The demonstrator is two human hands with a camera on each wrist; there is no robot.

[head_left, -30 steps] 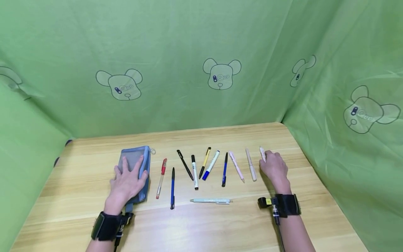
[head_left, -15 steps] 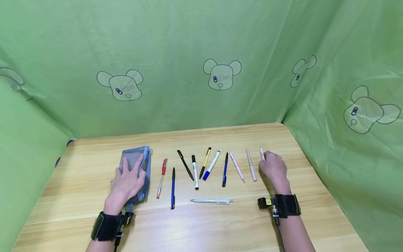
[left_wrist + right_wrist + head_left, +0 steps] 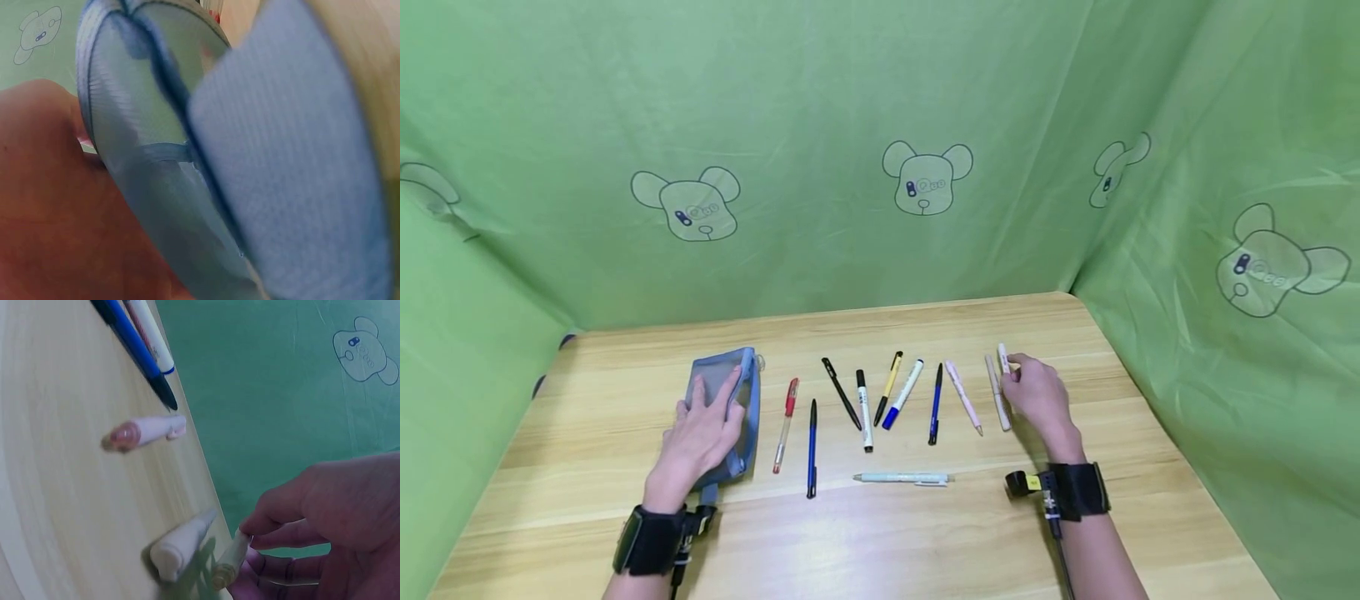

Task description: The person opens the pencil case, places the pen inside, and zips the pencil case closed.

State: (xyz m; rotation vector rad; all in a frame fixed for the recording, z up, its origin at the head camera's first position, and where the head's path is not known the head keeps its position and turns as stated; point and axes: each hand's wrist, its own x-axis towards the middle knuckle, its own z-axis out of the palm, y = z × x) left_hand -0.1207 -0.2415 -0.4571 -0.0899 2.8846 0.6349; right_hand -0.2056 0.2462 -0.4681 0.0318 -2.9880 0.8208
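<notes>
My left hand (image 3: pixel 696 437) rests on a blue mesh pencil case (image 3: pixel 715 368), its fingers spread over the top. In the left wrist view the case's open zip edge (image 3: pixel 178 103) shows beside the hand. At the right, my right hand (image 3: pixel 1043 398) pinches a white pen (image 3: pixel 1003 358) between thumb and fingers. The right wrist view has the end of that white pen (image 3: pixel 232 561) poking out from the fingertips, just beside a beige pen (image 3: pixel 178 547) on the table. Left of the beige pen lies a pink pen (image 3: pixel 964 397).
Several pens lie across the wooden table (image 3: pixel 880 542): a red-capped pen (image 3: pixel 786 425), a blue pen (image 3: pixel 812 450), a black pen (image 3: pixel 841 393), white markers, a yellow pen (image 3: pixel 889 387) and a crosswise pale blue pen (image 3: pixel 904 478). Green cloth (image 3: pixel 812 167) walls the back and sides.
My right hand has shifted left with the white pen, bringing it close to the beige pen. The left hand stays on the pencil case.
</notes>
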